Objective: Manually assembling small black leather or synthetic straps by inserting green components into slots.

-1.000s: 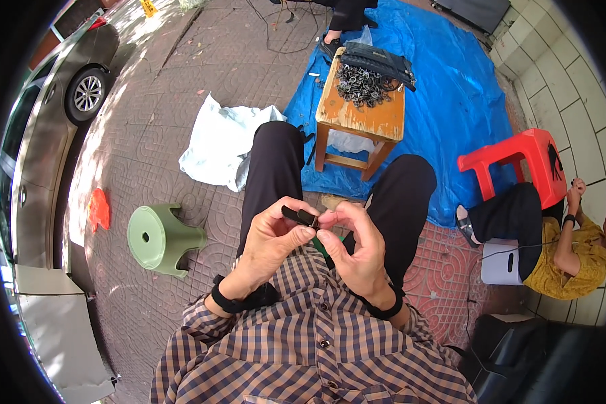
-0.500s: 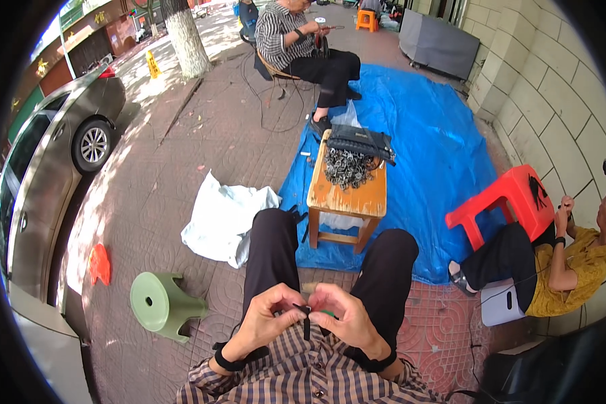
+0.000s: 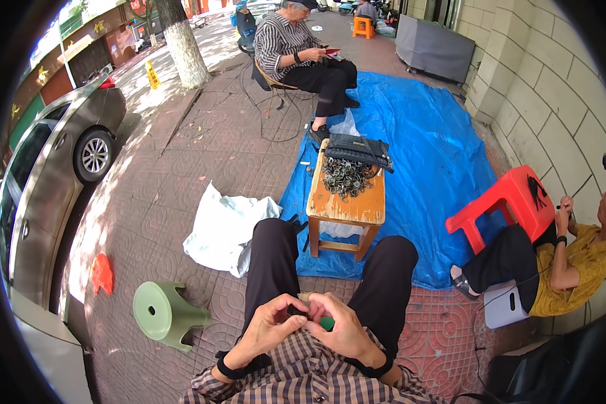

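Close to my lap, my left hand (image 3: pixel 275 328) pinches a small black piece (image 3: pixel 296 310), mostly covered by the fingers. My right hand (image 3: pixel 340 328) meets it, its fingertips closed on the same piece. Something green (image 3: pixel 326 323) shows between the right thumb and fingers; its kind is unclear. Beyond my knees stands a worn wooden stool (image 3: pixel 347 209), on which lies a heap of small black and metal ring-like parts (image 3: pixel 345 178). A flat black bag (image 3: pixel 358 149) rests behind the heap.
A blue tarp (image 3: pixel 424 148) spreads beneath the stool. White cloth or sacking (image 3: pixel 225 229) and a green plastic stool (image 3: pixel 156 311) are at left. One person (image 3: pixel 565 269) sits by a red stool (image 3: pixel 518 198) at right; another (image 3: pixel 293 57) sits ahead. A car (image 3: pixel 60 161) is parked far left.
My hands have drawn closer round the black piece, whose hanging strip no longer shows. More of the green thing is visible. The person ahead now holds something red.
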The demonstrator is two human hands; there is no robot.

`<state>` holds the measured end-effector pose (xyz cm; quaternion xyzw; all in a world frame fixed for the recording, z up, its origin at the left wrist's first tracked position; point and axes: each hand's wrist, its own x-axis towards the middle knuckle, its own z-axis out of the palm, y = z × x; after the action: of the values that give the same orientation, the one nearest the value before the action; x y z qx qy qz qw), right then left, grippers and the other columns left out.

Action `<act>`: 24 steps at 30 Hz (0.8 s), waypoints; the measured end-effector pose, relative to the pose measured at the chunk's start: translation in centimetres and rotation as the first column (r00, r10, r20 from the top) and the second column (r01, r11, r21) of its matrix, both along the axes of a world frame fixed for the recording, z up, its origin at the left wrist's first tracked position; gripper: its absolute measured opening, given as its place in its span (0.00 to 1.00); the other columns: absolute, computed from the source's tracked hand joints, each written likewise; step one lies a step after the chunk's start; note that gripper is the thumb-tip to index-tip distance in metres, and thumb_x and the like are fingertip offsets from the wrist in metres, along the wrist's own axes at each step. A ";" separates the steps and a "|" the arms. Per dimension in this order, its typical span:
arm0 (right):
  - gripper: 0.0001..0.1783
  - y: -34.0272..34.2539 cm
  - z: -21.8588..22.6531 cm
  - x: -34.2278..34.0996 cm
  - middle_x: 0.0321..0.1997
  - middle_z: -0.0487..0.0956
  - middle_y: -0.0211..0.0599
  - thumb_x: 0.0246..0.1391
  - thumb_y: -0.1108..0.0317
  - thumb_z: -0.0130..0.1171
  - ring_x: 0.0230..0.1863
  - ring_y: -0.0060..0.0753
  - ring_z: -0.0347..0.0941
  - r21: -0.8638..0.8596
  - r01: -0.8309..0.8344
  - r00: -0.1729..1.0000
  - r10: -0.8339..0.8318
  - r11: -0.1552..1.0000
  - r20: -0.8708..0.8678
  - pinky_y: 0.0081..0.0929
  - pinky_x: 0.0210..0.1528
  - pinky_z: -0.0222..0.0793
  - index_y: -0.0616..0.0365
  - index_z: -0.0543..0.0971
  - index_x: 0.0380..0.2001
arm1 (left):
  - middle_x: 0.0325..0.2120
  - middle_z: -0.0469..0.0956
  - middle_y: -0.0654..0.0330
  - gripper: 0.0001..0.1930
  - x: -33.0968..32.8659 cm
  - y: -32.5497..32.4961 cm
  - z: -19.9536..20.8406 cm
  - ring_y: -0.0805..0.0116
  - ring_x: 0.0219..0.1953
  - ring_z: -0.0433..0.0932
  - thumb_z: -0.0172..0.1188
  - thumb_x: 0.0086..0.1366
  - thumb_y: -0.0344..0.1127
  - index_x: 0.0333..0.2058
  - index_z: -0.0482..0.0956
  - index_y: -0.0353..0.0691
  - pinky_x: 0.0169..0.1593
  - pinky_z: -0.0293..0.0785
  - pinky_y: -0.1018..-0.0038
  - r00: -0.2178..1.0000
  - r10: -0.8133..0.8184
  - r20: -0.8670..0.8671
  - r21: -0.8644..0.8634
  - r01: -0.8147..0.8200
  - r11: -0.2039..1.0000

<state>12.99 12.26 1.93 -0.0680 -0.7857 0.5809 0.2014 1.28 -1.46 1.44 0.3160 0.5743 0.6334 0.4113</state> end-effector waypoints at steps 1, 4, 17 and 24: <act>0.28 0.0 -0.1 0.0 0.34 0.70 0.34 0.45 0.80 0.62 0.30 0.23 0.72 -0.001 0.002 1.000 -0.002 1.000 0.001 0.21 0.33 0.71 0.59 0.69 0.51 | 0.32 0.75 0.66 0.09 0.0 0.1 0.0 0.86 0.29 0.70 0.59 0.62 0.30 0.40 0.73 0.35 0.32 0.67 0.87 1.000 0.013 0.020 -0.012 -0.012 1.000; 0.28 0.0 -0.5 0.0 0.34 0.70 0.34 0.45 0.80 0.63 0.29 0.24 0.72 -0.002 0.008 1.000 -0.008 1.000 0.003 0.22 0.33 0.71 0.59 0.69 0.52 | 0.32 0.75 0.65 0.08 -0.1 0.1 -0.1 0.85 0.30 0.71 0.59 0.62 0.28 0.39 0.73 0.35 0.32 0.68 0.87 0.999 0.021 0.050 -0.054 -0.019 0.998; 0.28 0.0 -0.6 0.2 0.35 0.69 0.35 0.43 0.81 0.62 0.31 0.24 0.74 -0.063 0.023 1.000 -0.023 0.998 0.004 0.21 0.36 0.75 0.60 0.69 0.51 | 0.29 0.73 0.67 0.03 -1.2 -0.2 -0.1 0.82 0.30 0.73 0.55 0.64 0.30 0.34 0.74 0.37 0.36 0.72 0.84 0.974 -0.044 0.222 -0.185 0.086 0.979; 0.28 0.0 -0.7 0.1 0.35 0.69 0.35 0.44 0.80 0.63 0.31 0.26 0.74 0.005 0.010 1.000 -0.010 1.000 -0.022 0.22 0.35 0.75 0.59 0.69 0.51 | 0.29 0.75 0.65 0.06 -0.8 0.2 -0.1 0.80 0.30 0.74 0.51 0.66 0.32 0.34 0.74 0.36 0.37 0.73 0.82 0.960 -0.011 0.281 -0.146 0.054 0.988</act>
<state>13.07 12.21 1.25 -0.0650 -0.7845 0.5788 0.2130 0.50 -1.29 1.33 0.2006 0.5521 0.6190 0.5213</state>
